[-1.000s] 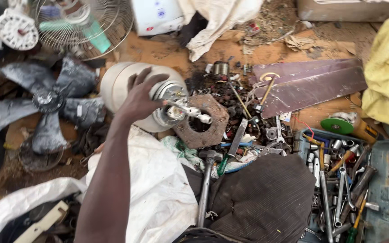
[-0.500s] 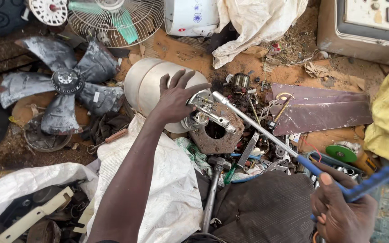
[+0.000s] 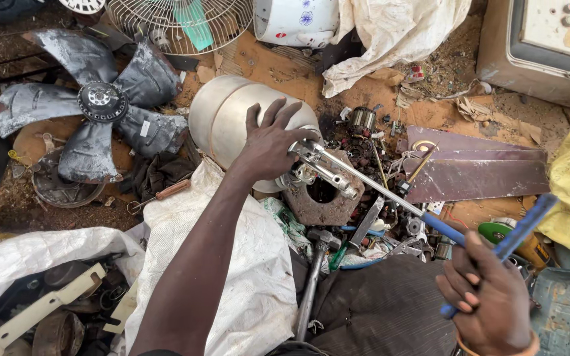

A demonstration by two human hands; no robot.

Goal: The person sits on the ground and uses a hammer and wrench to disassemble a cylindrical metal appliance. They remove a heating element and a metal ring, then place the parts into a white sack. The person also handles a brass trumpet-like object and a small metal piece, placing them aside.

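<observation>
On bare orange-brown ground, amid scrap. Largest near the hands: a dull silver cylindrical metal motor housing [image 3: 232, 118], lying on its side, its near end resting by a rusty brown ring-shaped metal casting [image 3: 324, 198]. Left of it, a dark grey five-bladed metal fan impeller [image 3: 100, 112], flat on the dirt; above, a white wire fan guard with green blades [image 3: 179, 26]. Under the forearm, a white woven plastic sack [image 3: 232, 277], draped over the lap. To the right, dark maroon flat metal fan blades [image 3: 476, 171], stacked side by side, well apart from the housing.

Left hand [image 3: 268, 148] spread flat over the housing's near end, fingers [image 3: 278, 112] splayed and pressing on the metal, not curled around anything. Right hand [image 3: 489, 300] closed tight on the blue-sleeved handles of long steel pliers [image 3: 377, 188], one blue handle [image 3: 522, 227] sticking out beyond the fist. Pliers slanting up-left across the rusty casting, steel head [image 3: 308, 155] at the housing's end, just beside the left thumb; whether clamped on a part there, impossible to tell. Below the pliers, loose small metal parts and a grey steel hammer [image 3: 315, 277].
</observation>
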